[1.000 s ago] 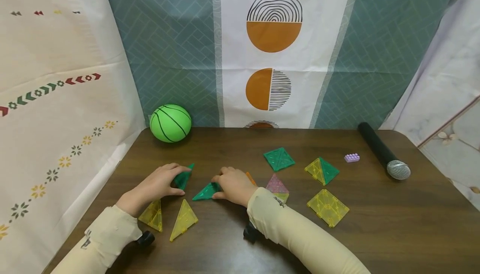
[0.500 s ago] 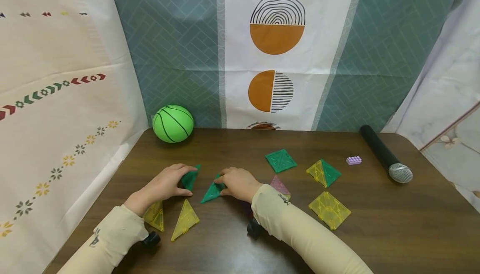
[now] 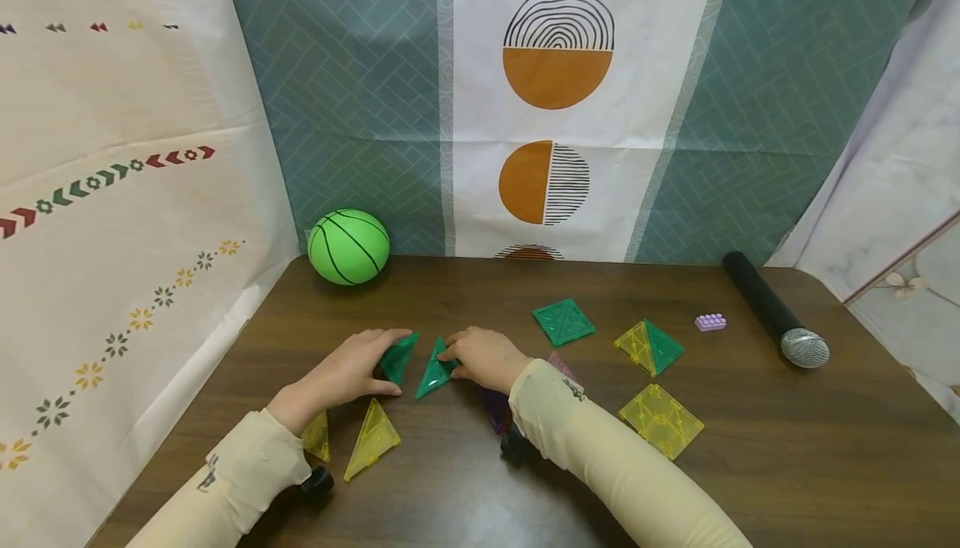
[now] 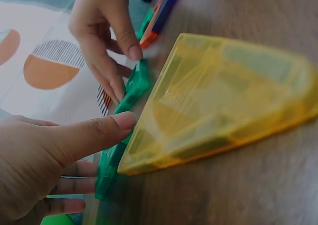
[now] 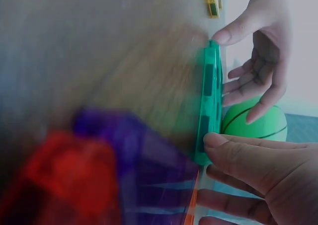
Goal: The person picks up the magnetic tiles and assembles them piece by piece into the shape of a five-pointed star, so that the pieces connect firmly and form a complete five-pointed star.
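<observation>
Tiles [image 3: 397, 358] and [image 3: 435, 369] stand pinched in your left hand [image 3: 347, 373] and right hand [image 3: 487, 356], mid-worktop [image 3: 787, 448]; patterned cloth behind.

1. Two green translucent plastic triangle tiles [image 3: 396, 358] [image 3: 435, 370] stand side by side mid-surface [image 3: 465, 490].
2. Green rubber ball [image 3: 348, 246]: rear left.
3. Black microphone [image 3: 776, 319]: far right.
4. Small purple plastic brick [image 3: 709, 322]: just left of it.
</observation>
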`<control>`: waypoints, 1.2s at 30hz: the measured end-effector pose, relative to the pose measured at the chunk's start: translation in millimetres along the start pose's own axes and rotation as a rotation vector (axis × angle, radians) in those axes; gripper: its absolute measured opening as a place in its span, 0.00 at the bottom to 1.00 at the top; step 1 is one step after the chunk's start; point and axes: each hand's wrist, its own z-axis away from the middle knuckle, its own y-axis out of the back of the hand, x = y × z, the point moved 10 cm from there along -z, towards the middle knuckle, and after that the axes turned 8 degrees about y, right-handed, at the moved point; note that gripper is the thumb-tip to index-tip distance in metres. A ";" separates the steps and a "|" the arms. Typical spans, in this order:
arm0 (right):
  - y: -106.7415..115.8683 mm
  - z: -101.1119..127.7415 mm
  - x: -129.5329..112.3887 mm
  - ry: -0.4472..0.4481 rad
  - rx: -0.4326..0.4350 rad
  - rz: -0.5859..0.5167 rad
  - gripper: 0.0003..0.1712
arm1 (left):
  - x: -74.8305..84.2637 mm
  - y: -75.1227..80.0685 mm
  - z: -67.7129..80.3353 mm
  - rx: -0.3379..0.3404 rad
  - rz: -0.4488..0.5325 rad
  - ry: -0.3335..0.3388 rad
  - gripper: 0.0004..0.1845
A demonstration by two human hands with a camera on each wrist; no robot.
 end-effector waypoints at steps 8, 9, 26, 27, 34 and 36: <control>0.6 -1.8 4.3 0.009 -0.010 -0.012 0.22 | 10.3 -2.2 -1.5 0.017 0.004 -0.014 0.45; 0.8 -1.8 4.2 0.011 -0.011 -0.010 0.22 | 12.0 -2.4 -1.7 0.020 0.001 -0.019 0.44; -2.2 -4.9 5.7 0.029 0.001 0.006 0.22 | 25.7 -5.3 -2.2 0.085 -0.009 -0.046 0.40; -1.9 -4.6 5.9 0.030 0.004 0.001 0.21 | 26.2 -5.3 -2.3 0.086 -0.017 -0.045 0.40; 4.5 -1.5 6.3 0.048 0.032 -0.044 0.21 | 32.2 0.0 -0.7 0.078 -0.047 -0.053 0.40; 7.3 -0.4 5.8 0.052 0.051 -0.050 0.21 | 33.3 5.0 1.3 0.089 -0.044 -0.055 0.39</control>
